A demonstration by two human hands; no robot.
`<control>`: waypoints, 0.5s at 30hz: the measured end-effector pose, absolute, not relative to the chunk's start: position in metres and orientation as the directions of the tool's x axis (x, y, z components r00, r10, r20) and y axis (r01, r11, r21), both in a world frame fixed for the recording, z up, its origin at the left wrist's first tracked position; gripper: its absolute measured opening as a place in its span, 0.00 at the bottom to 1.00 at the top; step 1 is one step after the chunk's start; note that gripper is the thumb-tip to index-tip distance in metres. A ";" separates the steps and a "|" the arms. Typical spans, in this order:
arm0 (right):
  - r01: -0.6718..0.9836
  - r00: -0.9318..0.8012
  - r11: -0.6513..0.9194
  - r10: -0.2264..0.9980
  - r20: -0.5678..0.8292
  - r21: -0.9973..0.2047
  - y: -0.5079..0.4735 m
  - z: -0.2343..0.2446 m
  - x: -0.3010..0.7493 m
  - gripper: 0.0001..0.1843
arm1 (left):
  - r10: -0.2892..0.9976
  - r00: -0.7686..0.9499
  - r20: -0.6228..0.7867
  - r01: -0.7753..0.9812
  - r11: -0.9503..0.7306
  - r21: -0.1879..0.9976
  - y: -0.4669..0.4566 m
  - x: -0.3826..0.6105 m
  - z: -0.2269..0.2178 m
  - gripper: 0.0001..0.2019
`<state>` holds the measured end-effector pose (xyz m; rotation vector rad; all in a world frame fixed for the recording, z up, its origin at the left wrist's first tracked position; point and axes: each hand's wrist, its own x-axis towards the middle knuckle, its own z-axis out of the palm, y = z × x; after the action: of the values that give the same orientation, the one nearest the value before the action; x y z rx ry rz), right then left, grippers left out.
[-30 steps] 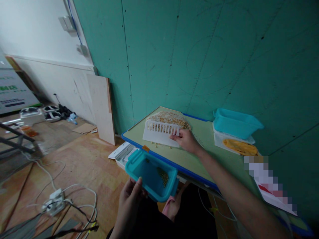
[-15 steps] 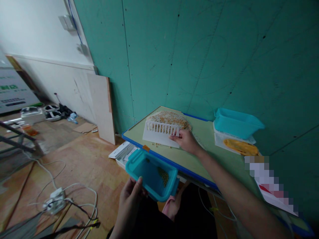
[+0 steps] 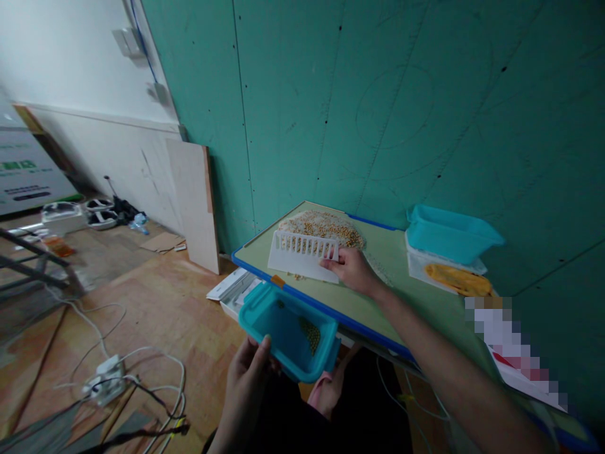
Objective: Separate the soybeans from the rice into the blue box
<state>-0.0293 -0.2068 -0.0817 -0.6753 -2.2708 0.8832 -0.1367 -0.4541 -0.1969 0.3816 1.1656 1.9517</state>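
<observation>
My right hand (image 3: pixel 350 268) grips the right end of a white slotted scraper (image 3: pixel 300 260), which stands on edge on the table. Behind the scraper lies a heap of yellow beans mixed with white grains (image 3: pixel 326 227). A few loose beans (image 3: pixel 297 276) lie at the scraper's near edge. My left hand (image 3: pixel 253 366) is closed on the near rim of a teal plastic tub (image 3: pixel 278 331), held just below the table's front edge. Some beans (image 3: pixel 311 336) have gathered in the tub's right end.
The green table (image 3: pixel 378 302) has a blue edge and backs onto a green wall. At its right are another teal tub (image 3: pixel 451 234) and a yellow cloth-like item (image 3: pixel 458 279). A power strip (image 3: pixel 106 378) with tangled cables lies on the floor at left. A board (image 3: pixel 196 202) leans against the wall.
My right hand has drawn the scraper slightly toward the table's front edge, close to the loose beans. The tub and my left hand have stayed nearly still.
</observation>
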 end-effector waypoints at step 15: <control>0.222 -0.680 0.684 0.619 0.393 -0.694 -0.219 -0.079 -0.030 0.13 | 0.767 -0.633 -0.107 -0.427 -0.230 0.875 -0.457 -0.139 -0.199 0.12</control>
<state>-0.0296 -0.2194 -0.0786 -0.6430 -2.2674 0.8248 -0.1392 -0.4567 -0.1993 0.4480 1.2252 1.9412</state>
